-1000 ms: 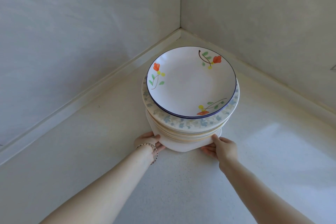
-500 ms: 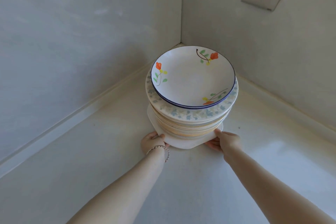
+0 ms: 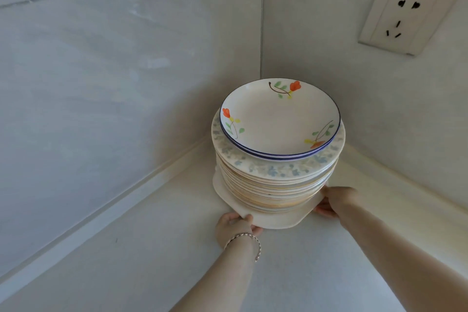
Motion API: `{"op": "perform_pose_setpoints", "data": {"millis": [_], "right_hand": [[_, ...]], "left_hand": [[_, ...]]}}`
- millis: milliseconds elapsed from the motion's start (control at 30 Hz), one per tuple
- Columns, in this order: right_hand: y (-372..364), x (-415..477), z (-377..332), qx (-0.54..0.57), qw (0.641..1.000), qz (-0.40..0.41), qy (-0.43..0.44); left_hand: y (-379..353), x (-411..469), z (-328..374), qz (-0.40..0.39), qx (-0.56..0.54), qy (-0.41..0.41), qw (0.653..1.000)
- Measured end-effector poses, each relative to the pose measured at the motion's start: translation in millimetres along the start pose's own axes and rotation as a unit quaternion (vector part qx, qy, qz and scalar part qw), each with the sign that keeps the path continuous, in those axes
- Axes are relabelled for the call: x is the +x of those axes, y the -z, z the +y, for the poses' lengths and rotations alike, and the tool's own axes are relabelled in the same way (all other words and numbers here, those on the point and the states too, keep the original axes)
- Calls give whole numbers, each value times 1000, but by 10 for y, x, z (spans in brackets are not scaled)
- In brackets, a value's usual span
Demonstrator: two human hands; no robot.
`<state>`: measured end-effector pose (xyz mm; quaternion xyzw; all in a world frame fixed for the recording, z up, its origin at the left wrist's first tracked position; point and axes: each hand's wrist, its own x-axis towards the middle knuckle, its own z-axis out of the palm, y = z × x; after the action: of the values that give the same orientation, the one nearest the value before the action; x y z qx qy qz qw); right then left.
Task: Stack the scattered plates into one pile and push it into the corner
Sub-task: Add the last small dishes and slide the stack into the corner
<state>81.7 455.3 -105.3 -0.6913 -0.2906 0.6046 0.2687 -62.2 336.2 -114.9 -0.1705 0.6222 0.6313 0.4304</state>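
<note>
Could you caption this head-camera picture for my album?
Both hands, left and right, grip the bottom plate of a plate stack near the corner.

- I see a pale cream speckled countertop (image 3: 157,256) meeting tiled walls.
- Toward twelve o'clock, a tall pile of stacked ceramic plates (image 3: 276,185) sits on it.

Bare forearms; thin beaded bracelet (image 3: 249,240) on left wrist

This looks like a home kitchen. Glossy grey wall tiles (image 3: 126,71) meet in a corner above a pale table (image 3: 152,248) with a raised back edge, a white wall socket (image 3: 407,16) sits on the right-hand wall, and a pile of household plates (image 3: 277,159), some painted with flowers, stands in the corner.
</note>
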Motion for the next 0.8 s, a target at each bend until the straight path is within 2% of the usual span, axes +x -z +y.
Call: {"op": "perform_pose_setpoints", "data": {"millis": [200,333,500,733,800], "right_hand": [[-173,308,-235,15,1000,11,2],[-213,389,-213,9,1000,19,4],[-251,374,-130,14,999,26,44],[-337,62,-97,-70,991,68,94],[-399,-40,30,-73,993,53,83]], "left_hand": [[-232,138,133,-32,2,-9,999],[-232,209,190,-31,48,-26,998],[-217,207,227,-39,71,-34,996],[-239,188,279,-37,105,-32,993],[-247,179,333,-44,106,-11,993]]}}
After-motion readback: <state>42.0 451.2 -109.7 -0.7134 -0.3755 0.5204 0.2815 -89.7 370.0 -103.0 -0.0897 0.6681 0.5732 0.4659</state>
